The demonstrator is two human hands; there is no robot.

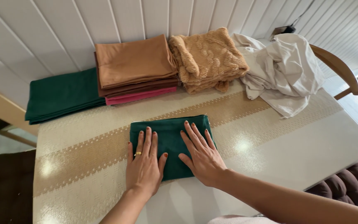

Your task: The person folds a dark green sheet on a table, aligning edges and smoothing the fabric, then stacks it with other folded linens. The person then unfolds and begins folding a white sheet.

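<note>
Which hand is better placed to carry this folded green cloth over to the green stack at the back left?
Probably left: the left hand lies flat on the folded green cloth nearer the green stack.

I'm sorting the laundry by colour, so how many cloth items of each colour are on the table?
Green: 2, the folded green cloth under the left hand and right hand, plus the green cloth at the back left
Brown: 2
Pink: 1
Tan fluffy: 1
Off-white, unfolded: 1
Total: 7
</note>
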